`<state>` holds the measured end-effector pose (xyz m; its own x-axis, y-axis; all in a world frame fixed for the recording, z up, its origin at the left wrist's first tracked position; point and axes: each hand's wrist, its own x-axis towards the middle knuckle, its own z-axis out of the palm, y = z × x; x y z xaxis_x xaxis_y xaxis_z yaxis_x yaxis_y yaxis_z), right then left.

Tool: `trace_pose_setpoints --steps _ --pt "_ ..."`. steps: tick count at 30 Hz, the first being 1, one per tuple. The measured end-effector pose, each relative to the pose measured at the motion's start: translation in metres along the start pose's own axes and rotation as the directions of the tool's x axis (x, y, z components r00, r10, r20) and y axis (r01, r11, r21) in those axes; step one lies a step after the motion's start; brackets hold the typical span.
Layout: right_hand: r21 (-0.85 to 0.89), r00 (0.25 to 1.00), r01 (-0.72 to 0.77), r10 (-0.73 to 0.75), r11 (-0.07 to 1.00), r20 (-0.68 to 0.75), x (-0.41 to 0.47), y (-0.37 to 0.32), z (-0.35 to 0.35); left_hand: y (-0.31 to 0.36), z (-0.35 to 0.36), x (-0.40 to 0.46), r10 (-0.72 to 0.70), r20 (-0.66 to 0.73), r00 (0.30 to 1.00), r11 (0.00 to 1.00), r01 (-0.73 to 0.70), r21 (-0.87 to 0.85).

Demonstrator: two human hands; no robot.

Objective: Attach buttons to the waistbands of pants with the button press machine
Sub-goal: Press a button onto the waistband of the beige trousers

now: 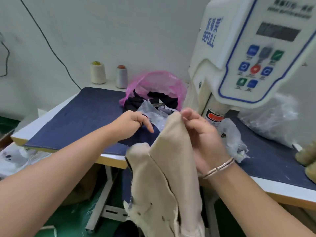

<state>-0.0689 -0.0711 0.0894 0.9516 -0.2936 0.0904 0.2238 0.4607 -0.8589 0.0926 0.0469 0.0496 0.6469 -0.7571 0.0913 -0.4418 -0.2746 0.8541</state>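
Beige pants (171, 161) hang over the table's front edge, their top corner lifted in front of the button press machine (248, 53). My right hand (201, 134) pinches that top corner between thumb and fingers. Left of it, my left hand (135, 122) reaches over the dark blue table cover (82, 120) with fingers loosely extended, the index finger pointing down at a clear plastic bag (153, 115). I cannot tell whether it holds anything small. The machine's press head is hidden behind my right hand.
A pink plastic bag (153, 84) of dark cloth sits at the back of the table. Two thread cones (98, 72) (122, 76) stand by the wall. Clear plastic bags (266, 120) lie right of the machine. More beige cloth (307, 156) lies at the right edge.
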Motion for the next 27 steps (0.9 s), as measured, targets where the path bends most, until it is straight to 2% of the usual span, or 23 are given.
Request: trace_pose_setpoints --steps 2,4,5,6,8,10,12,14,16,17,18,19,20,21,23,25,27 --pt "0.033 0.999 0.034 -0.033 0.999 -0.015 0.011 -0.015 0.008 0.015 -0.003 -0.013 -0.048 0.164 0.985 0.964 0.089 -0.251" --pt "0.026 0.996 0.077 -0.076 0.997 -0.044 0.021 -0.026 0.016 0.027 -0.010 -0.028 -0.066 0.375 0.925 0.862 0.242 -0.446" --pt "0.015 0.994 0.095 -0.094 0.995 -0.050 0.024 -0.030 0.018 0.029 -0.015 -0.034 -0.052 0.447 0.893 0.848 0.276 -0.452" --pt "0.006 0.993 0.109 -0.109 0.994 -0.056 0.026 -0.032 0.019 0.029 -0.021 -0.036 -0.050 0.475 0.879 0.882 0.262 -0.391" --pt "-0.020 0.991 0.122 -0.123 0.992 -0.060 0.027 -0.032 0.018 0.027 -0.034 -0.038 -0.059 0.453 0.890 0.968 0.162 -0.192" --pt "-0.056 0.988 0.137 -0.141 0.989 -0.066 0.023 -0.028 0.012 0.025 -0.048 -0.043 -0.042 0.451 0.891 0.997 0.066 -0.037" --pt "-0.094 0.986 0.147 -0.153 0.985 -0.060 0.019 -0.025 0.007 0.024 -0.057 -0.049 -0.044 0.438 0.898 0.999 0.053 -0.009" --pt "-0.168 0.986 0.151 -0.160 0.974 -0.041 0.018 -0.022 0.003 0.024 -0.061 -0.052 0.009 0.368 0.930 1.000 0.001 -0.026" --pt "-0.372 0.995 0.073 -0.091 0.925 -0.032 0.018 -0.019 0.000 0.028 -0.063 -0.051 0.089 0.283 0.955 0.995 -0.072 -0.070" --pt "-0.593 0.998 0.012 -0.043 0.805 -0.038 0.019 -0.018 -0.003 0.031 -0.065 -0.050 0.119 0.247 0.962 0.990 -0.098 -0.097" --pt "-0.811 0.999 -0.048 0.016 0.583 -0.048 0.018 -0.018 -0.006 0.033 -0.068 -0.049 0.137 0.220 0.966 0.987 -0.113 -0.117" --pt "-0.932 0.996 -0.060 0.089 0.357 -0.030 0.017 -0.017 -0.010 0.035 -0.071 -0.048 0.144 0.207 0.968 0.986 -0.121 -0.117" --pt "-0.974 0.990 -0.023 0.142 0.224 0.010 0.013 -0.016 -0.012 0.037 -0.074 -0.047 0.145 0.209 0.967 0.987 -0.127 -0.095" --pt "-0.968 0.987 0.000 0.158 0.250 0.041 0.012 -0.015 -0.014 0.039 -0.076 -0.047 0.138 0.226 0.964 0.990 -0.127 -0.061" --pt "-0.876 0.994 0.008 0.094 0.482 0.061 0.009 -0.018 -0.013 0.040 -0.078 -0.047 0.093 0.270 0.958 0.995 -0.098 0.006" --pt "-0.724 0.993 0.024 0.067 0.690 0.096 0.013 -0.019 -0.008 0.039 -0.082 -0.048 0.031 0.247 0.968 0.998 -0.043 0.043" --pt "-0.622 0.987 0.028 0.077 0.782 0.142 0.018 -0.020 -0.001 0.040 -0.084 -0.050 0.008 0.182 0.983 0.999 -0.014 0.032"
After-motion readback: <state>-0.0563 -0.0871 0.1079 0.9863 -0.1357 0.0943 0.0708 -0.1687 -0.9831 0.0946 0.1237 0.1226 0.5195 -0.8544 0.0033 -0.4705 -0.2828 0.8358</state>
